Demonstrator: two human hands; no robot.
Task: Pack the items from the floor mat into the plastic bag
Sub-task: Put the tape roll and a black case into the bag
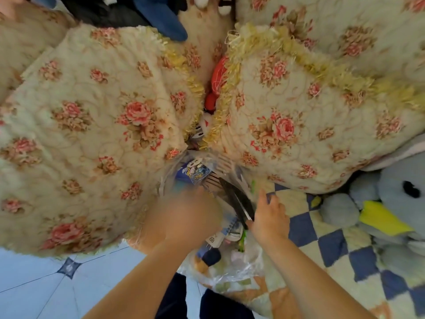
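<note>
Filling most of my view are two floral cushions with yellow fringe, the left cushion (pixel 96 134) and the right cushion (pixel 299 125), both cut off by the frame edges. They hide nearly everything under them. In the gap between them only slivers of a red toy (pixel 217 77) show. The checked floor mat (pixel 333 247) lies at lower right, partly under the right cushion. A grey plush toy (pixel 402 192) with a yellow beak sits at the mat's far right and is cropped by the edge. Pale tiled floor (pixel 46 284) shows at lower left.

The plastic bag (pixel 232 272) lies between my forearms at the mat's left edge, its mouth up against the cushions. It is clear and crumpled, and what it holds is hard to sort out. I can make out a blue printed packet (pixel 195 172) and a spiral notebook (pixel 232 224).

Both my arms reach forward over the bag. My left hand (pixel 193 217) is a blur above the bag's middle, and I cannot tell how its fingers lie or whether it holds anything. My right hand (pixel 270 221) curls round the near end of a long black tool (pixel 236 203), which slants up and left into the bag's mouth. What that tool is, I cannot tell.
</note>
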